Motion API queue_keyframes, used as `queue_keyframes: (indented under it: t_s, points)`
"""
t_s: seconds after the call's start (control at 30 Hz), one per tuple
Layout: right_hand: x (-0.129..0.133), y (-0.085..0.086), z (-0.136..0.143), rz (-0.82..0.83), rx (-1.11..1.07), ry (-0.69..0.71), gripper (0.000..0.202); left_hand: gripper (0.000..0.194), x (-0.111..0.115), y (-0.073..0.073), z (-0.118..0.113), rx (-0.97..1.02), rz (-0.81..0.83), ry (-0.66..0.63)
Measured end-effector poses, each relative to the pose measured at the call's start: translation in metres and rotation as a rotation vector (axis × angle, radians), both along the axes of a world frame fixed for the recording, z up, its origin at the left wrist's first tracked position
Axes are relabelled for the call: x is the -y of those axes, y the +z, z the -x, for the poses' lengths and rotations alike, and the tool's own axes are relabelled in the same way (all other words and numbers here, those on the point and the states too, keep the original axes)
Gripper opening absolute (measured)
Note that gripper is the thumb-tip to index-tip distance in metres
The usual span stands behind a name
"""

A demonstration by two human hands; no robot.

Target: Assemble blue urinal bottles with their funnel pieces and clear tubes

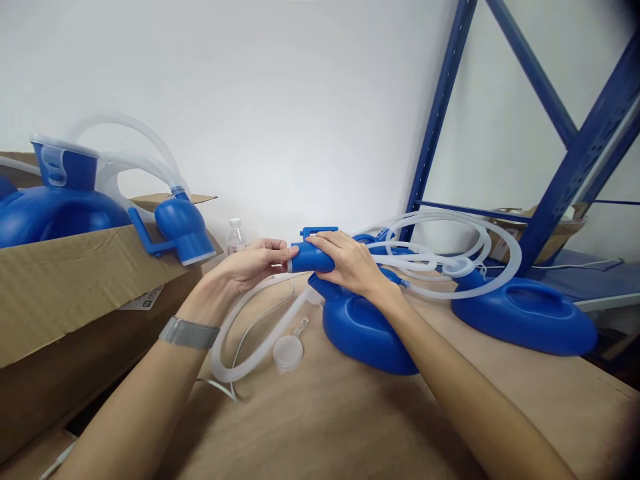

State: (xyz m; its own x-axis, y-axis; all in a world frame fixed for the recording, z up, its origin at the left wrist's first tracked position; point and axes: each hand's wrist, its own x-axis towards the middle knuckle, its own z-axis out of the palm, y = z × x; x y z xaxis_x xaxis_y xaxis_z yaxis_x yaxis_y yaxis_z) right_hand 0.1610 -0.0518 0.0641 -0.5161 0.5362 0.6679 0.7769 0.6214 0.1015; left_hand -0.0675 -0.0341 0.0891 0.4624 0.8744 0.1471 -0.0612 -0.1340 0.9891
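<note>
- Brown cardboard box [100, 287]: a blue plastic jug [70, 217] inside, plus a blue handled cup [187, 233] with a translucent hose [150, 137] joined on; that joint looks done.
- Left hand [257, 261]: grip pinching the pale rim of a blue cylindrical plastic cup [307, 257].
- Round translucent plastic cap [289, 352]: loose on the desk [320, 427], unfitted.
- The held cup: above the desk between both hands, seemingly mid-handling.
- Right hand [350, 261]: grip wrapped round the cup's other end.
- Rounded blue plastic jug [363, 333]: below, no cap visible on its neck.
- Oval blue plastic jug [530, 320]: translucent lid [457, 268] by its neck; whether fastened, cannot tell.
</note>
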Motion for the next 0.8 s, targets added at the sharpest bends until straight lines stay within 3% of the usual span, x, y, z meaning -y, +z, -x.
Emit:
queue_keyframes:
  t_s: [0.17,0.27,0.37,0.53,0.6,0.67,0.8]
  points:
    - [-0.009,0.002,-0.014,0.028,-0.118,0.109,0.06,0.044,-0.003,0.007,0.01,0.046,0.008,-0.003]
    - [-0.011,0.009,-0.028,0.007,-0.197,0.101,0.056,0.044,0.005,0.02,0.019,0.041,-0.084,0.105]
    - [-0.009,0.014,-0.035,-0.027,-0.212,0.055,0.056,0.043,0.017,0.029,0.019,-0.084,-0.208,0.166]
    - [-0.006,0.015,-0.032,0.02,-0.194,0.022,0.061,0.036,0.027,0.032,0.013,-0.403,-0.47,0.171]
    - [-0.006,0.014,-0.03,0.052,-0.219,0.007,0.066,0.031,0.03,0.032,0.013,-0.582,-0.513,0.041]
    - [-0.006,0.014,-0.028,0.09,-0.276,-0.017,0.072,0.026,0.038,0.03,0.009,-0.743,-0.518,-0.179]
    - [-0.001,0.019,-0.024,0.176,-0.377,-0.055,0.075,0.025,0.062,0.007,-0.025,-1.014,-0.482,-0.626]
